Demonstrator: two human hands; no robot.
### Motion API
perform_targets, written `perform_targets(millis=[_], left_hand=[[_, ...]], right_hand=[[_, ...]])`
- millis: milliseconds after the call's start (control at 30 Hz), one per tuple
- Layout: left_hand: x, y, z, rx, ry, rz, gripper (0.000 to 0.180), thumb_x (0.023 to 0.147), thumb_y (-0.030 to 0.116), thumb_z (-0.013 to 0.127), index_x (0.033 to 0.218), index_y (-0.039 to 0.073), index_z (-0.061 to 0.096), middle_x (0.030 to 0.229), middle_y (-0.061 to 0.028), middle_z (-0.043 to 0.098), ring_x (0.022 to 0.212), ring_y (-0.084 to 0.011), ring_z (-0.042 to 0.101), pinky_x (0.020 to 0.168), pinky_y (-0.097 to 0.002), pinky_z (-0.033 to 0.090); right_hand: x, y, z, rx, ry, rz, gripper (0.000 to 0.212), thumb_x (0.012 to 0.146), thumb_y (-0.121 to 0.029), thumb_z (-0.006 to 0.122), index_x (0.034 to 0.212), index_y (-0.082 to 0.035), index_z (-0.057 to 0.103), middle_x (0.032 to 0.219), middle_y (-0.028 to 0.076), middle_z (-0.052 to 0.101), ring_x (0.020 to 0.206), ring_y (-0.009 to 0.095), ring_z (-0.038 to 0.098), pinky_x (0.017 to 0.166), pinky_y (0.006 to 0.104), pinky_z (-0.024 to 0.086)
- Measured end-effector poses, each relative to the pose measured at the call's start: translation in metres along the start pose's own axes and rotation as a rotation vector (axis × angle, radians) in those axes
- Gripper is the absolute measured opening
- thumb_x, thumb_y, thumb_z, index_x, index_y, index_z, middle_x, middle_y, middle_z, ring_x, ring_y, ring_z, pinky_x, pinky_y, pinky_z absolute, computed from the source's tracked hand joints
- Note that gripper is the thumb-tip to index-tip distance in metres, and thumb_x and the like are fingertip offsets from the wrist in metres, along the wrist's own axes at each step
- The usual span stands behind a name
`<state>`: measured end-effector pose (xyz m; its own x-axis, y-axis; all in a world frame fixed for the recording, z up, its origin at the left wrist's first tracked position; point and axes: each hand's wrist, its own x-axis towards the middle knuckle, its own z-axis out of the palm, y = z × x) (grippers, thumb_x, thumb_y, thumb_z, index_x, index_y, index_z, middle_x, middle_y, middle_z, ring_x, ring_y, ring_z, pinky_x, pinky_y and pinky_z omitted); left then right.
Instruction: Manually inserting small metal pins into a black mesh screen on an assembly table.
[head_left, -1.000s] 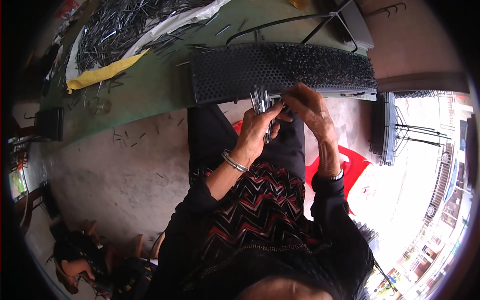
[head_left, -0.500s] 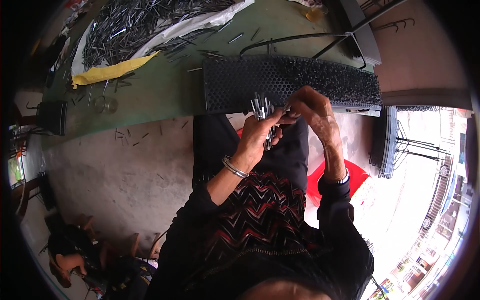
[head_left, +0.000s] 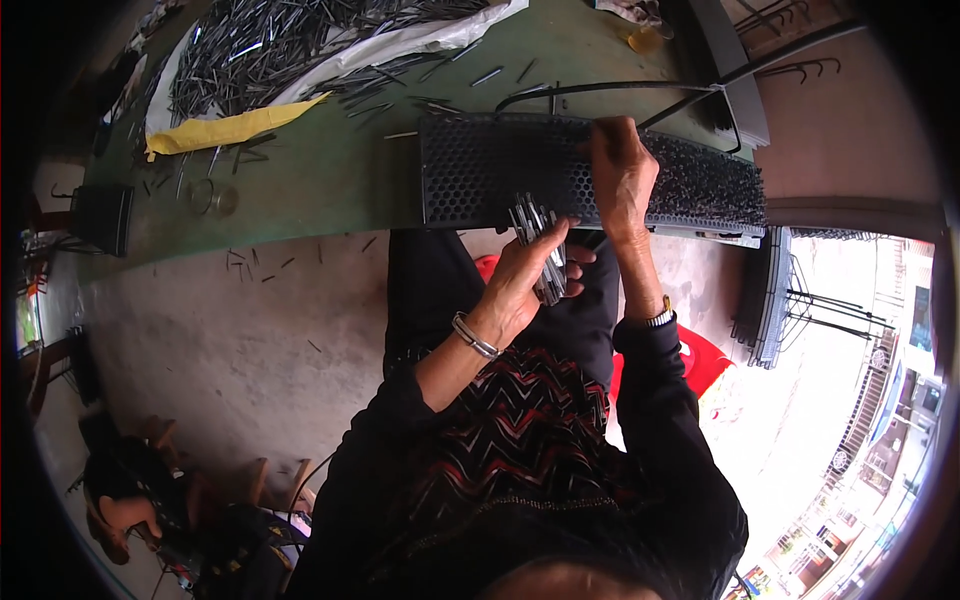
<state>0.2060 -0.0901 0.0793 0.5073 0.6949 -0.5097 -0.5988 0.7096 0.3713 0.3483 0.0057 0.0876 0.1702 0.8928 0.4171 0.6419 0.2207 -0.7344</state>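
Note:
My left hand is wrapped round a bundle of thin metal rods, just in front of the near edge of a black perforated rack. Over the middle of that rack is my right hand, its fingers bunched together and pointing down at the holes. Whatever sits between those fingertips is hidden by the hand. The rack's right part is filled with upright dark pins, while open holes show in its left part.
A big heap of loose metal rods lies on a white sheet with a yellow edge on the green table. A bent black rod frame rises behind the rack. Stacked racks stand at the right. A glass is at the left.
My right hand has gone from beside the bundle up and forward onto the rack. My left hand still grips the rods in nearly the same place.

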Motion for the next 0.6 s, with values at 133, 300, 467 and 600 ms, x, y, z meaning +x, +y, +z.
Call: perform_targets(millis=[133, 300, 467, 600], left_hand=[[0.000, 0.003, -0.001, 0.030, 0.039, 0.001, 0.034, 0.093, 0.030, 0.061, 0.114, 0.005, 0.057, 0.082, -0.0112, 0.061, 0.058, -0.0106, 0.050, 0.050, -0.0250, 0.040], [-0.003, 0.002, 0.000, 0.021, 0.038, 0.033, 0.029, 0.092, 0.029, 0.062, 0.106, 0.004, 0.061, 0.075, -0.0072, 0.060, 0.057, -0.0092, 0.049, 0.049, -0.0235, 0.039], [-0.005, 0.002, -0.001, 0.012, 0.032, 0.068, 0.027, 0.091, 0.029, 0.063, 0.103, 0.004, 0.063, 0.073, -0.0057, 0.062, 0.057, -0.0091, 0.051, 0.048, -0.0233, 0.040], [-0.008, 0.002, -0.002, 0.021, 0.024, 0.083, 0.029, 0.091, 0.029, 0.063, 0.104, 0.003, 0.064, 0.072, -0.0053, 0.060, 0.056, -0.0096, 0.051, 0.048, -0.0233, 0.040]], right_hand=[[0.003, -0.005, 0.000, -0.077, -0.027, -0.034, 0.007, 0.090, -0.006, 0.059, 0.094, -0.001, 0.059, 0.078, 0.010, 0.067, 0.070, 0.015, 0.069, 0.063, 0.0266, 0.051], [0.011, -0.018, -0.005, -0.225, -0.141, -0.030, 0.008, 0.088, -0.010, 0.059, 0.091, -0.003, 0.059, 0.075, 0.014, 0.067, 0.064, 0.022, 0.068, 0.059, 0.0308, 0.050], [0.006, -0.014, 0.001, -0.353, -0.104, -0.092, 0.010, 0.086, -0.016, 0.061, 0.091, -0.008, 0.061, 0.080, 0.012, 0.065, 0.071, 0.028, 0.066, 0.063, 0.0370, 0.050], [0.006, -0.016, 0.006, -0.485, -0.106, -0.095, 0.012, 0.085, -0.021, 0.063, 0.092, -0.012, 0.064, 0.091, 0.010, 0.061, 0.082, 0.032, 0.063, 0.068, 0.0415, 0.050]])
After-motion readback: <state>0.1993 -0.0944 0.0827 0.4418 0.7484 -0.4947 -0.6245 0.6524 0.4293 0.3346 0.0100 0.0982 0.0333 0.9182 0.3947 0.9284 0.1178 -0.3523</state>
